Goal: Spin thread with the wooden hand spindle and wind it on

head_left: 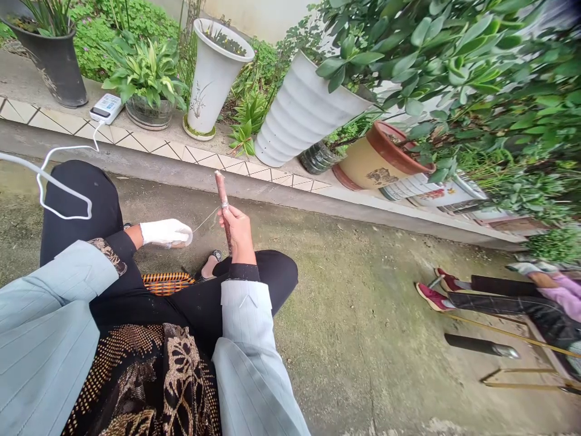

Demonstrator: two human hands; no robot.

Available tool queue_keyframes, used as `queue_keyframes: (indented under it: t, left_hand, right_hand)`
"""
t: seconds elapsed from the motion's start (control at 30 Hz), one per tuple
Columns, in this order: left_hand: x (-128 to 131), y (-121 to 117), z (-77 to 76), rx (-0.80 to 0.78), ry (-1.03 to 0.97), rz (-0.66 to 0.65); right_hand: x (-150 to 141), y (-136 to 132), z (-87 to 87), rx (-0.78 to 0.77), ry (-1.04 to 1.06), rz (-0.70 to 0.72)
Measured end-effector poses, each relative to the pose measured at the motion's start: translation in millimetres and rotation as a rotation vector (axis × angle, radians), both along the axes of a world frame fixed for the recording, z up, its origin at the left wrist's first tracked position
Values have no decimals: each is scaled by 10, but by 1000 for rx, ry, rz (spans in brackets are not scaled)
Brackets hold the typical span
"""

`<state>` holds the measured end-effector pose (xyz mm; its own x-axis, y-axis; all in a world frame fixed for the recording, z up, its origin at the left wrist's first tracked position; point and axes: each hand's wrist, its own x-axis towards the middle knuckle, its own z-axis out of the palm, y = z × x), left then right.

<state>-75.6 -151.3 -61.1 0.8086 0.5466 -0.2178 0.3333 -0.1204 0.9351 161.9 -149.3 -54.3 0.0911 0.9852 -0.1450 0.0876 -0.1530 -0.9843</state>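
Note:
My right hand [239, 233], bare, is closed around a brown stick [222, 189] held nearly upright above my lap. The stick's top end is pale, and a silvery winding circles it just above my fingers. My left hand [166, 232] wears a white glove and has its fingers curled closed, to the left of the stick. A thin pale thread [205, 220] stretches taut from the gloved fingers to the winding. I cannot make out whether it is string or fine wire, nor what else the glove hides.
Potted plants, among them a tall white pot [218, 72] and a ribbed white planter [304, 109], line a tiled ledge [181, 151] ahead. A white device [106, 109] with a cable sits there. Orange-black woven work [167, 283] shows between my legs. Another person's red shoes [431, 297] are at right.

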Motion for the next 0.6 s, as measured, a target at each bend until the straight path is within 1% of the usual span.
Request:
queue_keyframes:
  t: [0.03, 0.1, 0.17, 0.2, 0.23, 0.3, 0.37, 0.4, 0.43, 0.5, 0.53, 0.57, 0.6]
  left_hand:
    - [-8, -10, 31, 13, 2, -28]
    - [-41, 4, 81, 107, 14, -40]
    - [-89, 56, 110, 266, 48, 9]
    - [-113, 89, 114, 347, 76, 46]
    - [-134, 122, 110, 419, 114, 84]
    - [-164, 178, 79, 524, 192, 143]
    - [-176, 213, 24, 572, 234, 158]
    - [-176, 224, -9, 581, 237, 160]
    - [-173, 232, -44, 583, 229, 160]
    - [-157, 239, -113, 556, 194, 169]
    - [-144, 237, -144, 522, 168, 175]
    - [-129, 232, -172, 472, 135, 177]
    - [-110, 222, -195, 407, 101, 185]
  right_hand:
    - [4, 24, -43, -51, -117, -2]
    - [3, 50, -123, -145, -401, 73]
    - [-18, 46, -182, -215, -654, 246]
    - [-38, 33, -202, -250, -726, 361]
    - [-64, 16, -214, -296, -752, 495]
    - [-127, -26, -210, -415, -679, 794]
    - [-182, -71, -165, -503, -507, 1051]
    - [-199, -92, -126, -519, -415, 1137]
    - [-205, -112, -79, -514, -328, 1189]
    - [-185, -146, 23, -459, -178, 1205]
    - [-161, -160, 70, -419, -113, 1174]
    - [-132, -169, 108, -375, -55, 1114]
    - [-101, -175, 134, -325, -4, 1022]
